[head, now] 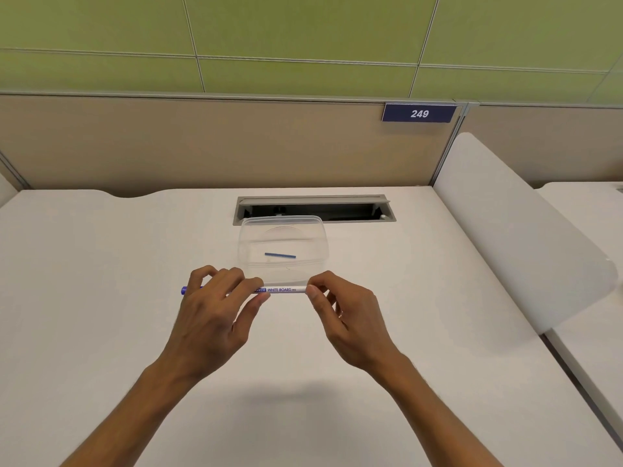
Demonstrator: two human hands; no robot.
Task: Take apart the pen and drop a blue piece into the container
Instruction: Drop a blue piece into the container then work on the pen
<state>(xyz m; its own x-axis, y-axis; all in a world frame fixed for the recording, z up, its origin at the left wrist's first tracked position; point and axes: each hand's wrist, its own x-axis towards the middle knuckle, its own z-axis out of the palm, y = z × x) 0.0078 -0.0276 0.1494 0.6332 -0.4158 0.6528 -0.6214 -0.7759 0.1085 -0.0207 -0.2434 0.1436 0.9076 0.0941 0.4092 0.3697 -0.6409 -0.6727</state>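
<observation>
In the head view, a white whiteboard pen (281,290) is held level above the white bench (101,264), just in front of a clear plastic container (318,230). The left hand (210,308) is wrapped around the left part of the barrel, with the fingers curled over it and the thumb pressed beneath; a blue end (184,290) is seen poking out past that hand. The right end of the barrel is pinched by the thumb and fingertips of the right hand (347,318). Blue lettering is shown on the stretch of barrel between the two hands. A thin blue piece (280,255) is seen lying flat on the floor of the container. Behind the container, an open cable tray (313,208) is set into the bench, and a sign reading 249 (419,113) is fixed to the partition.
</observation>
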